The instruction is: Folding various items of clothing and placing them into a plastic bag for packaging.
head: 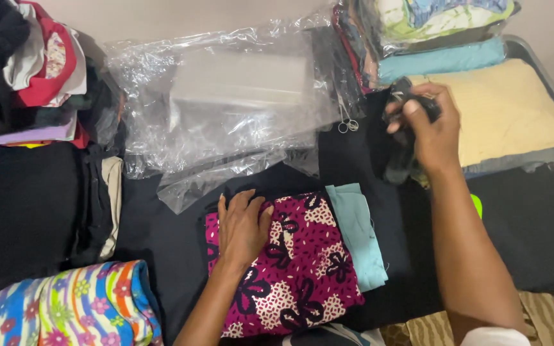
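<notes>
My left hand (242, 225) lies flat, fingers spread, on a folded magenta cloth with black and white flower print (296, 269). A folded light teal cloth (358, 230) sticks out from under its right side. Further back to the right, my right hand (429, 122) is raised and grips a piece of black fabric (397, 157) that hangs down from it. Both cloths rest on a black fabric surface (161, 237).
Crumpled clear plastic bags (226, 109) lie at the back centre, with small scissors (347, 125) beside them. Folded yellow (508, 109) and teal (444, 59) cloths are stacked at right. Piled clothes (33, 64) sit at the far left, a rainbow floral cloth (65, 307) at bottom left.
</notes>
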